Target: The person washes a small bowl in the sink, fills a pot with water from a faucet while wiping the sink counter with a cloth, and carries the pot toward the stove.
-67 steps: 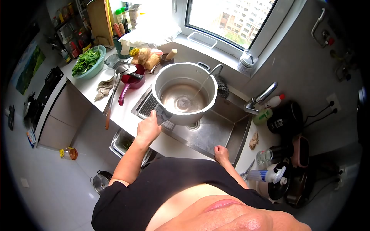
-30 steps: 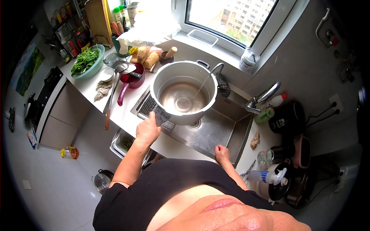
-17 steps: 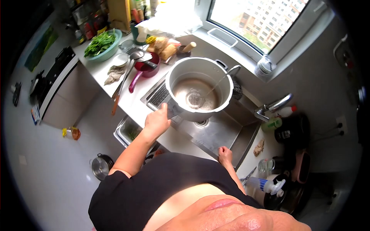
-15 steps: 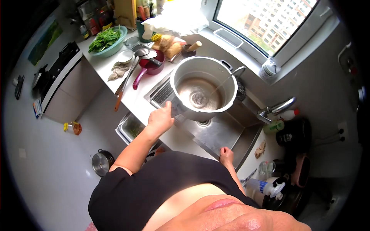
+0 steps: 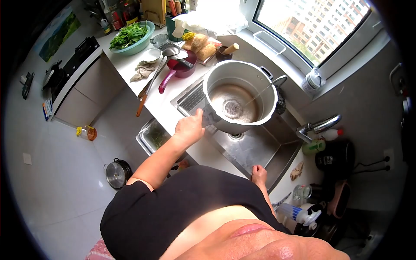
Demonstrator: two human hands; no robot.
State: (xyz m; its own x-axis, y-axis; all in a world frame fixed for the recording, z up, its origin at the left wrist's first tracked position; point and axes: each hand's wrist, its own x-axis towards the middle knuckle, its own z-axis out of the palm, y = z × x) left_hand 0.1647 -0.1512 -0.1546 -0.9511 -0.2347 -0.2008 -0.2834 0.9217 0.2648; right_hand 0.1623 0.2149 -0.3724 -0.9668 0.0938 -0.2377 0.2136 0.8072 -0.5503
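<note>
Counter: the white worktop [image 5: 162,110] is seen bordering the sink [image 5: 253,151] at its left end and along its near edge.
Pot: the large metal pot [image 5: 236,126] is placed over the sink's left half, its open mouth facing up; water is seen inside.
Axis: handle to handle, a line is made from near left to far right, the long handle [image 5: 209,116] being pointed at the near edge.
Saucepan: the red saucepan [image 5: 187,68] is set on the worktop, left of the sink.
Left hand: the long handle is gripped by the left hand [image 5: 189,129], fingers closed.
Right hand: the fingers of the right hand [image 5: 259,174] are curled together at the sink's near edge, towards the right corner; whether anything is held cannot be told.
Spout: water is poured into the pot from a thin curved spout [image 5: 279,79].
Hidden: the grip end is covered by the left hand; the pot's base cannot be made out.
</note>
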